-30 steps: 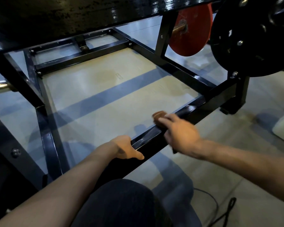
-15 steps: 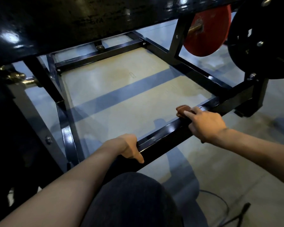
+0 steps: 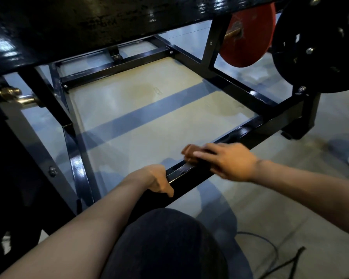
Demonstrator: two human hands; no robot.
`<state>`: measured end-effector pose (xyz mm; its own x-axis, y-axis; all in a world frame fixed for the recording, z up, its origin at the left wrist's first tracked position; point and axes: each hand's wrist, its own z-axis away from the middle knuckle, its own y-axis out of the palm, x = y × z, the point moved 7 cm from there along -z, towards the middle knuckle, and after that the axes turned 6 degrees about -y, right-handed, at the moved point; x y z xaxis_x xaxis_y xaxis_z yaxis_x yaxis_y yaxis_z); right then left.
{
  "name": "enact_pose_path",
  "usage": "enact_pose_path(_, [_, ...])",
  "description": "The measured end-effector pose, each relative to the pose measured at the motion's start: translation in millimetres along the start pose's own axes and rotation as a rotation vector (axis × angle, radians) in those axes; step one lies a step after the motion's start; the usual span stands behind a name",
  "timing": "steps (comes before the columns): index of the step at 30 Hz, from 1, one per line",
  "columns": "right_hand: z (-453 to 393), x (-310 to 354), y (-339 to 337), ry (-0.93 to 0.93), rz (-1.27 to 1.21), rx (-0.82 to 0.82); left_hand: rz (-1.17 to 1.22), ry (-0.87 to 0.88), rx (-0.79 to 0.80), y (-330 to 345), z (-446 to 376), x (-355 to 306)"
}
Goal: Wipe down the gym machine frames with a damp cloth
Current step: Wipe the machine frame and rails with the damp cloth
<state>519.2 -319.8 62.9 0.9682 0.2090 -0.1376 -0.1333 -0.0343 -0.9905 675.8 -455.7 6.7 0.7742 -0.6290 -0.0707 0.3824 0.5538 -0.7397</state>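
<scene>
Nearest the viewer, a dark-clad knee [image 3: 165,244] sits low in the frame, with a thin cable [image 3: 270,254] lying on the floor to its right. Just beyond it the left hand [image 3: 156,181] grips the near bottom rail [image 3: 191,176] of the machine frame, fingers curled over its top edge and thumb down the near face, apparently as a brace. Further right along the same rail, the right hand [image 3: 228,161] lies with fingers extended, pressing a brown cloth [image 3: 191,153] flat against the rail's top surface. The cloth shows only at the fingertips, folded small; whether it is damp cannot be told. The rail's long axis runs from lower left up to the right, toward the corner post [image 3: 302,117]. The right hand is the working hand, and the unwiped length, by judgement, lies both ways along that axis. The rail is glossy black with bright reflections. Beyond lie the cross bars [image 3: 117,65], a red weight plate [image 3: 248,35] and a black weight plate [image 3: 318,47].
</scene>
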Motion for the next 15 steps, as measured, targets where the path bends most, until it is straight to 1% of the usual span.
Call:
enact_pose_path(2, [16,-46,2,0.196,0.034,0.034,0.016,0.008,-0.003,0,0,0])
enact_pose_path(4, [36,-86,3,0.472,0.040,0.059,0.019,0.016,-0.011,0,-1,-1])
enact_pose_path(5, [45,-101,3,0.608,0.001,0.063,0.023,0.025,-0.026,0,-2,-4])
enact_pose_path(6, [49,-109,3,0.716,-0.055,0.063,0.036,0.038,-0.049,-2,-3,-6])
enact_pose_path(8, [42,-102,4,0.819,-0.186,0.075,0.081,0.056,-0.088,-5,-6,-11])
enact_pose_path(9, [35,-90,3,0.825,-0.249,0.072,0.101,0.064,-0.107,-7,-9,-13])
enact_pose_path(11, [15,-52,-4,0.743,-0.336,0.033,0.124,0.071,-0.139,-8,-14,-15])
enact_pose_path(12, [6,-28,-6,0.659,-0.347,0.019,0.129,0.073,-0.152,-8,-15,-16])
enact_pose_path(15, [-10,38,-8,0.326,-0.330,0.005,0.141,0.080,-0.179,-6,-17,-23])
